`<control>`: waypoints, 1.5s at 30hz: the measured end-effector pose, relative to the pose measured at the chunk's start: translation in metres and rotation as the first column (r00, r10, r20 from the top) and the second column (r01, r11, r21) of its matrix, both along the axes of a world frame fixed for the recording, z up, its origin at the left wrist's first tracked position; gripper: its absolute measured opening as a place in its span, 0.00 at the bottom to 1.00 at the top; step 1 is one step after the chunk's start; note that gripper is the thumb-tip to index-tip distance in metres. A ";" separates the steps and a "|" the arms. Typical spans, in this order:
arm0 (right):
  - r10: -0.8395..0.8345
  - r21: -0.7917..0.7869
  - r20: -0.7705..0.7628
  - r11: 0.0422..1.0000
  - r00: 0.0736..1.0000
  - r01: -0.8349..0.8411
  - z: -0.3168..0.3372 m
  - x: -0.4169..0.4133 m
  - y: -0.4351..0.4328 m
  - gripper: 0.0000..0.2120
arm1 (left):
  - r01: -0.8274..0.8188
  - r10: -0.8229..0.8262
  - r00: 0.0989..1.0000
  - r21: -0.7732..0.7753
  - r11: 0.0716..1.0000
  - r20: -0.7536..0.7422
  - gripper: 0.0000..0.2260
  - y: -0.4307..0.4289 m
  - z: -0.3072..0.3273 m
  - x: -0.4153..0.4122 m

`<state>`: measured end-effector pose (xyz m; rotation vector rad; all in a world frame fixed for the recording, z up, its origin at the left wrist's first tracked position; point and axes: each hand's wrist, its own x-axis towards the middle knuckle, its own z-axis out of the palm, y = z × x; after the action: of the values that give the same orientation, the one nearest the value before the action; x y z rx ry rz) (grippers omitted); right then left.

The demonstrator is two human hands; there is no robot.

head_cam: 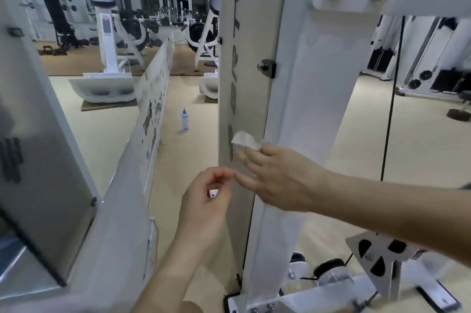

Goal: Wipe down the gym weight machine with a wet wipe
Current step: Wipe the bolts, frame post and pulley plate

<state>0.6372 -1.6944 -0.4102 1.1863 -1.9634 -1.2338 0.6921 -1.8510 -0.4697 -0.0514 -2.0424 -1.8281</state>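
The white weight machine (pixel 318 98) fills the middle and right; its clear side panel (pixel 244 63) carries grey vertical lettering. My right hand (pixel 277 180) reaches in from the right and pinches a crumpled white wet wipe (pixel 245 140) against the lower part of that panel. My left hand (pixel 206 200) is raised just below and left of it, fingers curled with the fingertips pinched together. A small white object (pixel 213 193) shows inside the curled fingers; what it is cannot be told.
A small clear bottle with a blue cap (pixel 185 119) stands on the beige floor beyond the panel. A low white wall with peeling paint (pixel 153 114) runs along a mirror at left. The machine's base with bolts and a perforated plate (pixel 379 259) sits lower right.
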 end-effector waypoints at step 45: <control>0.155 -0.993 0.114 0.042 0.981 0.109 -0.243 0.037 0.046 0.10 | 0.169 -0.137 0.985 -0.712 0.681 0.103 0.46 0.045 -0.176 -0.054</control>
<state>0.6742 -1.6486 -0.6534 0.4631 -2.1298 0.5539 0.6378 -1.8057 -0.6456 -0.4182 -2.7319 -0.9750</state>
